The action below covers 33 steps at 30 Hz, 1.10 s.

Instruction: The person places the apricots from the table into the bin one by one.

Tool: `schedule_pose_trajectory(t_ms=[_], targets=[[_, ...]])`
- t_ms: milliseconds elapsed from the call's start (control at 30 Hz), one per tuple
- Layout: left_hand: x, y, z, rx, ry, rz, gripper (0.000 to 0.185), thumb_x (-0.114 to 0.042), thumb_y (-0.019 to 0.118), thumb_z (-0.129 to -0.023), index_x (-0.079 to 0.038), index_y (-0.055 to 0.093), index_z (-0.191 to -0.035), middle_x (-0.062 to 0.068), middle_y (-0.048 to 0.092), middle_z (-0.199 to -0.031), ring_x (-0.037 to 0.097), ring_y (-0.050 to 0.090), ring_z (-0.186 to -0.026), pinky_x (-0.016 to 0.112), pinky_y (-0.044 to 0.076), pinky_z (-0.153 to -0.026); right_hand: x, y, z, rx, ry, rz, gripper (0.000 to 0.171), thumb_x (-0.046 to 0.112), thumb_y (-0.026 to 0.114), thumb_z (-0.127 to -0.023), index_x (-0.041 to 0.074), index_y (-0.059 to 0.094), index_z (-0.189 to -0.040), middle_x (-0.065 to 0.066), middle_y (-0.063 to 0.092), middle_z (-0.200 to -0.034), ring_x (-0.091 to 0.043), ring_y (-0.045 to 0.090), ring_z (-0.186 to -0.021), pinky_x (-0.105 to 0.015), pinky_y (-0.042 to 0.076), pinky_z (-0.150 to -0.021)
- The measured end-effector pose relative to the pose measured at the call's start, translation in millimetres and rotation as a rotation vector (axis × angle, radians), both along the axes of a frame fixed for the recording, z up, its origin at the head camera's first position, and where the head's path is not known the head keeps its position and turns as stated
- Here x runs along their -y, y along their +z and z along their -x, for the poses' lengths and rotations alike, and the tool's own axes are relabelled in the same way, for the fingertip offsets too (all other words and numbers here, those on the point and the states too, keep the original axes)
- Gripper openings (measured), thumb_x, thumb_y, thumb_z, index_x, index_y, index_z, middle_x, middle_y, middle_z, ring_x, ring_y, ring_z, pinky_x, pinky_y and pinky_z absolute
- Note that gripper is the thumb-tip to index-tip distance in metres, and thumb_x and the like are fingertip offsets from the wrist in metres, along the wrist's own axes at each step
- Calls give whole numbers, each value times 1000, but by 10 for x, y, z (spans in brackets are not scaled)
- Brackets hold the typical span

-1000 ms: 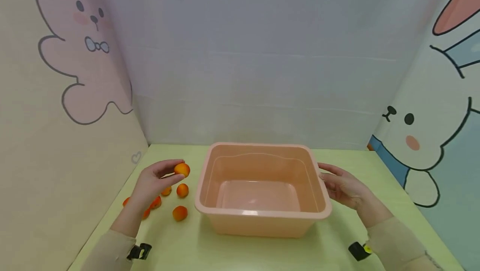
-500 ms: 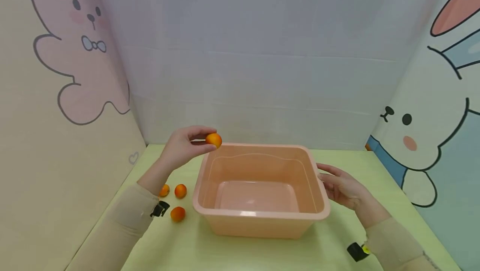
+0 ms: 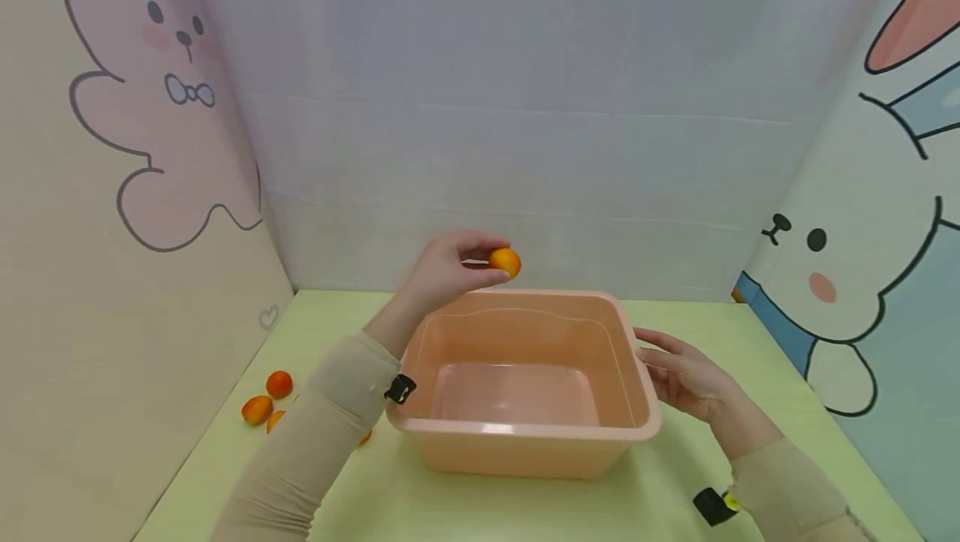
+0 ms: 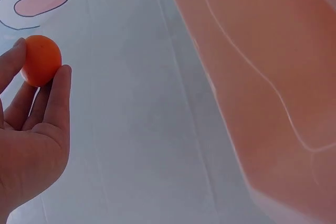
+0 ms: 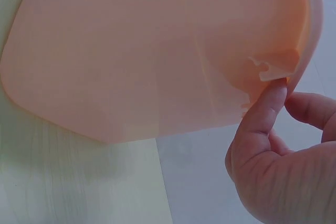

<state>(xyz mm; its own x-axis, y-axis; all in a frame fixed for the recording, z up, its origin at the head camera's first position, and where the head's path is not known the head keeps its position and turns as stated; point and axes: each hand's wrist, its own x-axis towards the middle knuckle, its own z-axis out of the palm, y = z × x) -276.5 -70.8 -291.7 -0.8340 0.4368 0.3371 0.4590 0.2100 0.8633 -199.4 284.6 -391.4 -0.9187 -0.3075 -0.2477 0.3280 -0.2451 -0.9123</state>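
My left hand (image 3: pixel 448 268) pinches a small orange fruit (image 3: pixel 505 263) between thumb and fingertips, above the back rim of a peach plastic tub (image 3: pixel 525 434). In the left wrist view the fruit (image 4: pixel 43 60) is smooth and round, with the tub's wall (image 4: pixel 262 77) off to the right. At the tub's right side, my right hand (image 3: pixel 686 375) grips the rim. The right wrist view shows its fingers (image 5: pixel 262 111) tucked against the underside of that rim. The tub's visible floor holds nothing.
Several more orange fruits (image 3: pixel 257 410) lie on the pale green table (image 3: pixel 517 509) left of the tub, partly hidden by my left sleeve (image 3: pixel 315 434). A pale curtain (image 3: pixel 480 125) stands behind, with cartoon-printed panels on both sides.
My left hand has carried the orange fruit rightward and up, from beside the tub to above its back rim. The right hand and the tub have hardly moved.
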Motion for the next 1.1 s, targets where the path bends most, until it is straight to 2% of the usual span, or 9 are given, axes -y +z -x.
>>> schedule_pose_trajectory(t_ms=[200, 367, 533, 700, 833, 1000, 1100], targets=[[-344, -235, 99, 3, -77, 44, 39, -4, 80, -83, -1, 69, -120, 10, 68, -114, 22, 68, -102, 28, 57, -82, 26, -11, 1, 0, -14, -4, 21, 11, 56, -102, 24, 61, -118, 0, 71, -104, -13, 68, -86, -27, 58, -75], [-580, -482, 171, 21, -171, 131, 39, -5, 80, -83, -2, 69, -121, 8, 67, -114, 19, 67, -100, 25, 56, -82, 43, -14, -3, 2, -6, -1, 22, 11, 56, -102, 23, 60, -120, 0, 70, -105, -12, 68, -85, -25, 57, -75], [-741, -656, 228, 62, -230, 240, 35, -5, 79, -84, -4, 70, -118, 5, 67, -112, 15, 66, -99, 23, 55, -82, 50, -15, 4, -5, 2, 5, 22, 11, 56, -102, 24, 60, -119, 0, 70, -105, -11, 67, -84, -24, 57, -73], [-847, -793, 279, 124, -297, 306, 30, -2, 78, -84, -4, 71, -114, 2, 68, -105, 13, 65, -94, 22, 55, -82, 43, -11, 1, -11, -3, 7, 21, 10, 56, -102, 24, 60, -118, 0, 70, -106, -11, 68, -85, -25, 57, -74], [-889, -870, 303, 157, -343, 314, 28, -1, 78, -84, -4, 72, -112, 0, 69, -102, 11, 65, -91, 22, 55, -81, 24, -13, -9, -3, -18, 10, 22, 10, 56, -102, 23, 61, -118, -1, 70, -107, -12, 68, -85, -26, 58, -76], [-898, -926, 315, 224, -404, 319, 29, 2, 78, -83, -2, 73, -111, 1, 71, -99, 13, 66, -88, 24, 56, -81, 10, -20, -13, -4, -25, 3, 22, 11, 56, -102, 22, 59, -121, -1, 70, -108, -13, 68, -86, -27, 58, -77], [-913, -945, 315, 271, -477, 336, 30, 3, 77, -83, 1, 71, -113, 2, 72, -100, 15, 67, -89, 25, 56, -82, 2, -19, -18, 0, -36, -7, 24, 12, 57, -102, 20, 56, -125, -1, 70, -108, -13, 68, -87, -28, 58, -78]])
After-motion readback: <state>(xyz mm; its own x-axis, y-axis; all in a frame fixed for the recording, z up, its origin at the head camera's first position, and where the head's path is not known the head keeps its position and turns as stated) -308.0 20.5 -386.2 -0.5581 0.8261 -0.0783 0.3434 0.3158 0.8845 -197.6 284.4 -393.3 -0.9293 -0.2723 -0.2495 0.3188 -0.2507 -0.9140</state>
